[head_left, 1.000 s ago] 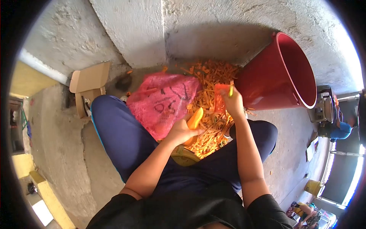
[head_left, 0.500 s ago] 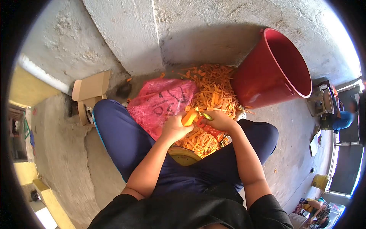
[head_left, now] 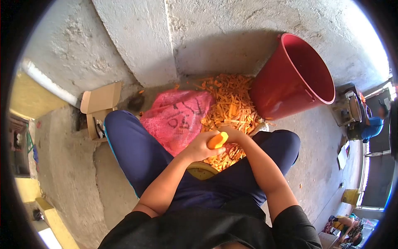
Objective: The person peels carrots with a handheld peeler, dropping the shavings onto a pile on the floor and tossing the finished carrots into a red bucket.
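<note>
An orange carrot (head_left: 218, 140) is in my left hand (head_left: 202, 147), its blunt end pointing up toward me. My right hand (head_left: 233, 135) is curled close beside it, behind the carrot. The yellow-green peeler seen in that hand a moment ago is now hidden by the fingers and the carrot. Beneath both hands lies a big heap of orange peelings (head_left: 232, 108). Left of the heap rests a pink mesh sack (head_left: 176, 120) with dark marker writing. Between my legs shows the rim of a yellow container (head_left: 202, 171).
A large red bin (head_left: 286, 81) leans behind the peelings at right, near the rough wall (head_left: 215, 25). An open cardboard box (head_left: 101, 99) sits beyond my left knee. At far right are a person in a blue top (head_left: 373, 128), another person (head_left: 350, 228) and a yellow bucket (head_left: 350, 196).
My left hand has shifted slightly right and down, and the carrot is tipped so its end faces up. My right hand has moved left, against the carrot, covering the peeler.
</note>
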Demonstrator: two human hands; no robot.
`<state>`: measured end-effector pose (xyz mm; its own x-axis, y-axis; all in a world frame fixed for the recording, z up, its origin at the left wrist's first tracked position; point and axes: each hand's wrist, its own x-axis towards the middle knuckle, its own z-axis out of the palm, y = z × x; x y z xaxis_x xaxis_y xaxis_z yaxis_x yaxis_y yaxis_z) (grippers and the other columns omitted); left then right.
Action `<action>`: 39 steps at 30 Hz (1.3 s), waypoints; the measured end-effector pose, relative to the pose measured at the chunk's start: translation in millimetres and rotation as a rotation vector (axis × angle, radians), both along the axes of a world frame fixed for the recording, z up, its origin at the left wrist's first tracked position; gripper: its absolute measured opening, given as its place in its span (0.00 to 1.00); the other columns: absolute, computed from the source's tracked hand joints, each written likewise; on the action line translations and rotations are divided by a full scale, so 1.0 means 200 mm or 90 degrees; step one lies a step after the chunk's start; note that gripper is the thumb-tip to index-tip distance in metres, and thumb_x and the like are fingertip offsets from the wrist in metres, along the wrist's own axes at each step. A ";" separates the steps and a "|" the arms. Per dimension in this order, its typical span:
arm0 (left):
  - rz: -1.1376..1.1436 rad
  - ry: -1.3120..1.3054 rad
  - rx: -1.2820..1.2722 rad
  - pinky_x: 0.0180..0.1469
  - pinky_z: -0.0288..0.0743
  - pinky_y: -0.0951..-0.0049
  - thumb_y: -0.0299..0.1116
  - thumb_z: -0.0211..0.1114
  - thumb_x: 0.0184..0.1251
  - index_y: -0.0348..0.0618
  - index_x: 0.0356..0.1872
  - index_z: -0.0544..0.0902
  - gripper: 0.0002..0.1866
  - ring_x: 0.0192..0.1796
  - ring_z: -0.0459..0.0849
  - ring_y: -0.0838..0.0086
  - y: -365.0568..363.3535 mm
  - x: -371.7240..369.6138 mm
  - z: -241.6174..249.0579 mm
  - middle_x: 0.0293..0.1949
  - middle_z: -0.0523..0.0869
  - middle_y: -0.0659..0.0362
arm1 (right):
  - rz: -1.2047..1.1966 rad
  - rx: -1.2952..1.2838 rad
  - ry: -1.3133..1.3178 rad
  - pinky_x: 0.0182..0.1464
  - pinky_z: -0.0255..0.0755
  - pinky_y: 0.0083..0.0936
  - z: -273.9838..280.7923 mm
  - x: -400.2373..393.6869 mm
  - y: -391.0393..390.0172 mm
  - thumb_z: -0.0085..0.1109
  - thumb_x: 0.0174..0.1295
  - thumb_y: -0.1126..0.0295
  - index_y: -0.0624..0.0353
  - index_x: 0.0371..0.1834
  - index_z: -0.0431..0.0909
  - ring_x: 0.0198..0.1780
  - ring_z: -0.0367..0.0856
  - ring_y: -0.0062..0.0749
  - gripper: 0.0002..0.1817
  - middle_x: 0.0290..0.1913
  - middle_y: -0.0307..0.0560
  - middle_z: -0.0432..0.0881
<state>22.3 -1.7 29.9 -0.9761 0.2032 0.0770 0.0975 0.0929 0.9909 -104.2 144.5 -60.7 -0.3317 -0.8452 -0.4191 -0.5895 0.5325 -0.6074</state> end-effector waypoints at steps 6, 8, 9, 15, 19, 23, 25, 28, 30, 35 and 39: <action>0.129 0.064 0.401 0.48 0.65 0.72 0.34 0.63 0.53 0.43 0.39 0.70 0.15 0.44 0.71 0.74 0.02 -0.04 -0.04 0.38 0.73 0.59 | -0.438 -0.218 -0.811 0.40 0.71 0.24 -0.02 0.19 -0.07 0.48 0.58 0.63 0.59 0.45 0.71 0.37 0.77 0.26 0.15 0.41 0.42 0.77; 0.180 0.088 0.410 0.48 0.66 0.74 0.32 0.63 0.54 0.42 0.42 0.69 0.16 0.44 0.72 0.77 0.01 -0.04 -0.04 0.39 0.73 0.60 | -0.533 -0.265 -0.921 0.42 0.71 0.23 0.11 0.21 -0.08 0.47 0.59 0.64 0.58 0.48 0.69 0.38 0.77 0.26 0.16 0.42 0.43 0.77; 0.207 0.039 0.432 0.49 0.66 0.74 0.33 0.63 0.54 0.42 0.43 0.69 0.18 0.44 0.72 0.76 0.00 -0.03 -0.01 0.39 0.73 0.61 | -0.500 -0.247 -0.940 0.43 0.72 0.23 0.10 0.19 -0.05 0.46 0.59 0.66 0.63 0.47 0.69 0.37 0.77 0.26 0.16 0.40 0.44 0.77; 0.114 -0.116 0.430 0.50 0.69 0.74 0.33 0.63 0.52 0.38 0.49 0.71 0.22 0.48 0.74 0.75 -0.23 0.00 0.04 0.46 0.76 0.57 | -0.611 -0.350 -0.866 0.36 0.74 0.28 0.25 0.10 0.03 0.47 0.58 0.67 0.67 0.45 0.70 0.35 0.77 0.31 0.16 0.39 0.46 0.77; 0.071 -0.160 0.240 0.47 0.69 0.78 0.33 0.64 0.52 0.41 0.52 0.71 0.24 0.46 0.76 0.77 -0.27 0.02 0.04 0.44 0.78 0.55 | -0.587 -0.356 -0.869 0.34 0.74 0.30 0.33 0.07 0.07 0.47 0.58 0.67 0.65 0.45 0.69 0.33 0.77 0.32 0.15 0.38 0.49 0.76; 0.049 -0.160 0.034 0.52 0.66 0.76 0.28 0.67 0.49 0.39 0.53 0.68 0.28 0.48 0.73 0.77 -0.15 0.02 -0.13 0.46 0.76 0.59 | -0.578 -0.357 -0.878 0.33 0.75 0.30 0.32 0.10 0.06 0.48 0.59 0.67 0.63 0.42 0.70 0.31 0.78 0.32 0.12 0.35 0.49 0.77; 0.046 -0.202 0.143 0.53 0.64 0.76 0.30 0.68 0.47 0.41 0.52 0.67 0.29 0.49 0.71 0.78 -0.07 0.02 -0.15 0.46 0.75 0.62 | -0.604 -0.377 -0.833 0.32 0.75 0.29 0.32 0.12 0.03 0.47 0.59 0.68 0.62 0.41 0.70 0.30 0.78 0.31 0.11 0.33 0.47 0.78; 0.107 -0.261 0.232 0.52 0.66 0.74 0.28 0.70 0.44 0.41 0.53 0.65 0.32 0.48 0.73 0.75 -0.06 0.01 -0.18 0.45 0.74 0.61 | -0.630 -0.380 -0.697 0.30 0.74 0.24 0.38 0.14 0.03 0.49 0.60 0.67 0.61 0.38 0.71 0.29 0.78 0.27 0.09 0.31 0.43 0.78; 0.144 -0.267 0.266 0.52 0.66 0.74 0.26 0.69 0.43 0.42 0.54 0.65 0.33 0.48 0.72 0.74 -0.08 0.00 -0.19 0.45 0.74 0.62 | -0.665 -0.368 -0.597 0.30 0.74 0.21 0.41 0.14 0.02 0.51 0.59 0.66 0.59 0.35 0.72 0.27 0.77 0.25 0.08 0.28 0.40 0.77; 0.230 -0.228 0.228 0.50 0.68 0.75 0.24 0.69 0.41 0.44 0.56 0.63 0.36 0.48 0.72 0.75 -0.13 -0.03 -0.24 0.47 0.71 0.61 | -0.327 -0.144 -0.073 0.31 0.70 0.28 0.52 0.15 0.04 0.53 0.56 0.63 0.60 0.30 0.74 0.27 0.77 0.32 0.11 0.25 0.47 0.79; 0.169 -0.200 0.250 0.50 0.68 0.75 0.24 0.68 0.42 0.44 0.55 0.64 0.34 0.48 0.72 0.76 -0.15 -0.04 -0.22 0.46 0.72 0.62 | -0.218 -0.095 -0.014 0.32 0.67 0.33 0.49 0.17 0.02 0.56 0.53 0.59 0.59 0.30 0.73 0.29 0.76 0.41 0.13 0.26 0.52 0.78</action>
